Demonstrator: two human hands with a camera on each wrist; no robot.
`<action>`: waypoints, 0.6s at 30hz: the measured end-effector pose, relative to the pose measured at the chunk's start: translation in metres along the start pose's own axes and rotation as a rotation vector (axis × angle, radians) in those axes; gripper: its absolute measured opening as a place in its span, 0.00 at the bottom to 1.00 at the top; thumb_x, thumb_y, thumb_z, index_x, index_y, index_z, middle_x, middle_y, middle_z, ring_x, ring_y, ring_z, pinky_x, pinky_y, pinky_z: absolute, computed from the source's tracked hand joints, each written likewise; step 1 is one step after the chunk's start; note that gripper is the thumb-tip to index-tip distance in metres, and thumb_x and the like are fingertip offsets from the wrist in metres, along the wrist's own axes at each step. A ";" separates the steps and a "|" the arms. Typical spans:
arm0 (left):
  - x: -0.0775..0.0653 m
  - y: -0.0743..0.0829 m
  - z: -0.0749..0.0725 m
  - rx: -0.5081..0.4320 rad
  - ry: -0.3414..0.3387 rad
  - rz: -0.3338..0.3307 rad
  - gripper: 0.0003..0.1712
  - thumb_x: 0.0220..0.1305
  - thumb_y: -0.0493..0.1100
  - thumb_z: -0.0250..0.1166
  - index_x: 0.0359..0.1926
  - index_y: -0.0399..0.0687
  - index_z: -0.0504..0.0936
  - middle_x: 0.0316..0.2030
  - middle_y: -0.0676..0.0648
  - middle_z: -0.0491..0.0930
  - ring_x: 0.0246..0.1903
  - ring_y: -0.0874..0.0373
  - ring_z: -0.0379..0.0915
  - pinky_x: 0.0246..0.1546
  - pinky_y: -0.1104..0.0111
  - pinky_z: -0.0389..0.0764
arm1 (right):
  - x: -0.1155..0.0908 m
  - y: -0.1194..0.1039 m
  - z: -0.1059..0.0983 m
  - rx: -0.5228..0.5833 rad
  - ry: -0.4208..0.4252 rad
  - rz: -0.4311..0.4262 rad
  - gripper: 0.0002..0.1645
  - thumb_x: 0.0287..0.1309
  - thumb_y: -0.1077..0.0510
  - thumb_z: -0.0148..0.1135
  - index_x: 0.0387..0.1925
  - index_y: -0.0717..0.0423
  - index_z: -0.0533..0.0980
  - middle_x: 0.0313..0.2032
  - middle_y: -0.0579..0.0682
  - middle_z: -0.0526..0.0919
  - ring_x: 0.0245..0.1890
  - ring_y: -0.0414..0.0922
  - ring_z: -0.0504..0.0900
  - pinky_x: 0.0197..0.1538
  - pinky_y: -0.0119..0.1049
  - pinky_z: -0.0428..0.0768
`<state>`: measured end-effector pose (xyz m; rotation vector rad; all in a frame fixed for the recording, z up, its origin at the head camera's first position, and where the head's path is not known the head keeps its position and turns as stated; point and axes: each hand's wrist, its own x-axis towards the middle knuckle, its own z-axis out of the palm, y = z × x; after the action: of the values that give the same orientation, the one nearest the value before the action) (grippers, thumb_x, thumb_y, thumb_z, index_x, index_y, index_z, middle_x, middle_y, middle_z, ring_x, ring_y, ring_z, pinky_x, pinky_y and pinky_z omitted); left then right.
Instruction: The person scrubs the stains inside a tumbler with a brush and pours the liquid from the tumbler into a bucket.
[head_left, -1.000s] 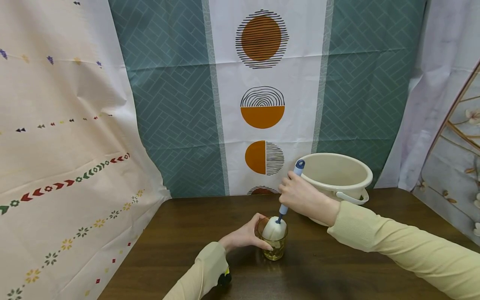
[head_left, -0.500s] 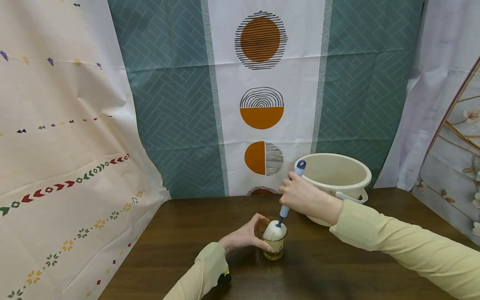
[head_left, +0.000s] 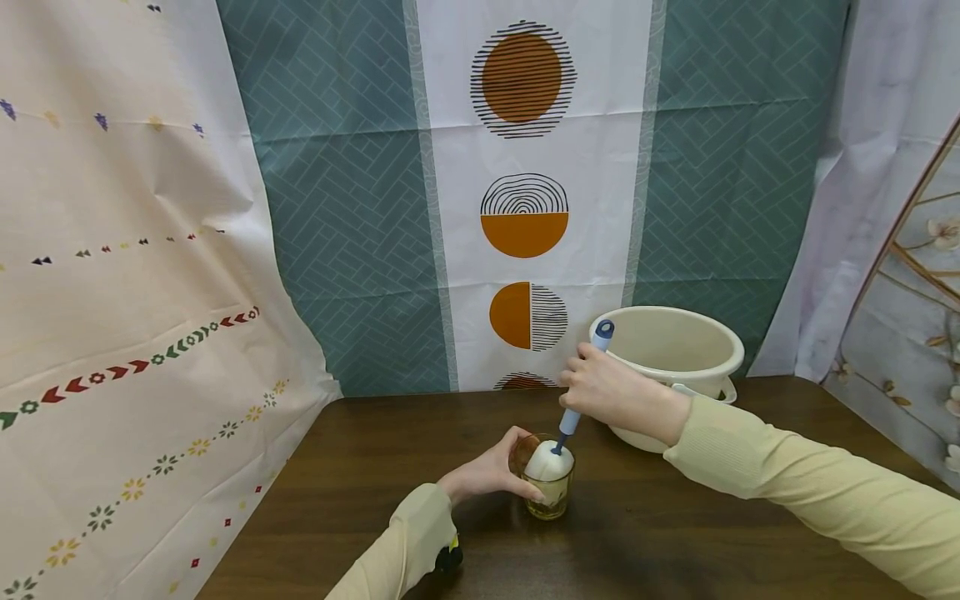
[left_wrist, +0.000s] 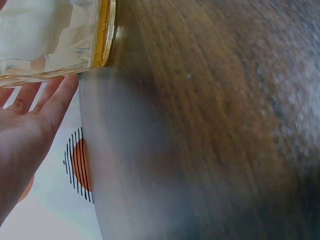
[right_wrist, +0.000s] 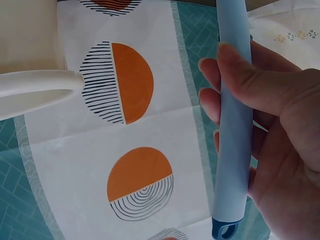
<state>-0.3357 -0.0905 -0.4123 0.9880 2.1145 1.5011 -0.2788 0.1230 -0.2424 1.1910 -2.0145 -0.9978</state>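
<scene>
An amber drinking glass with a faceted lower part stands upright on the brown table. My left hand holds it from the left, thumb in front and fingers behind; in the left wrist view straight fingers lie along the glass. Inside sits the white sponge head of a cup brush, its top level with the rim. My right hand grips the brush's light blue handle above the glass, fingers wrapped round it. The handle leans to the right, its dark blue hanging loop uppermost.
Behind my right forearm stands a cream bucket with a white carrying handle. Patterned cloths hang along the back and sides. A small black thing with a yellow patch shows under the left sleeve.
The sponge head has gone slightly lower in the glass, and the handle has tilted a little further right with my right hand. My left hand and the glass stay in place.
</scene>
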 end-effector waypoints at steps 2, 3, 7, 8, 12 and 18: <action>0.000 0.000 0.000 0.006 0.002 -0.004 0.38 0.47 0.40 0.71 0.54 0.44 0.57 0.48 0.49 0.67 0.47 0.57 0.65 0.47 0.64 0.66 | 0.000 0.000 0.000 0.005 0.004 -0.002 0.09 0.38 0.56 0.73 0.24 0.40 0.80 0.24 0.43 0.77 0.26 0.44 0.70 0.32 0.37 0.63; 0.000 0.001 0.000 0.011 0.005 -0.010 0.38 0.47 0.41 0.71 0.54 0.45 0.58 0.48 0.50 0.67 0.48 0.57 0.65 0.47 0.64 0.65 | 0.000 0.000 0.000 0.006 0.005 -0.003 0.09 0.39 0.56 0.72 0.24 0.40 0.80 0.24 0.43 0.77 0.26 0.44 0.70 0.32 0.37 0.62; 0.000 0.002 0.000 0.036 0.024 -0.017 0.37 0.46 0.42 0.72 0.53 0.48 0.59 0.48 0.50 0.67 0.47 0.57 0.64 0.47 0.63 0.65 | 0.000 0.001 0.001 0.007 0.010 -0.006 0.09 0.39 0.56 0.72 0.26 0.40 0.81 0.24 0.44 0.78 0.26 0.44 0.70 0.32 0.36 0.63; -0.001 0.002 0.000 0.038 0.029 -0.016 0.37 0.46 0.42 0.72 0.53 0.48 0.59 0.47 0.50 0.67 0.47 0.57 0.64 0.47 0.63 0.65 | 0.000 0.001 0.001 0.003 0.011 -0.006 0.09 0.39 0.56 0.72 0.26 0.40 0.81 0.24 0.44 0.78 0.26 0.44 0.70 0.32 0.36 0.63; -0.001 0.003 0.001 0.037 0.035 -0.017 0.36 0.46 0.41 0.72 0.52 0.49 0.60 0.47 0.50 0.68 0.46 0.57 0.64 0.46 0.63 0.65 | 0.000 0.002 0.002 -0.008 0.019 -0.007 0.09 0.40 0.56 0.72 0.27 0.40 0.81 0.24 0.44 0.77 0.26 0.44 0.71 0.32 0.37 0.63; -0.001 0.001 0.000 0.033 0.036 -0.033 0.37 0.46 0.42 0.72 0.53 0.50 0.60 0.47 0.50 0.68 0.46 0.57 0.65 0.46 0.63 0.65 | -0.002 0.002 0.008 -0.008 0.050 -0.004 0.10 0.40 0.56 0.71 0.28 0.40 0.81 0.23 0.45 0.76 0.26 0.45 0.71 0.33 0.38 0.64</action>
<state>-0.3345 -0.0910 -0.4114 0.9396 2.1760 1.4832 -0.2852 0.1274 -0.2447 1.2049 -1.9684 -0.9678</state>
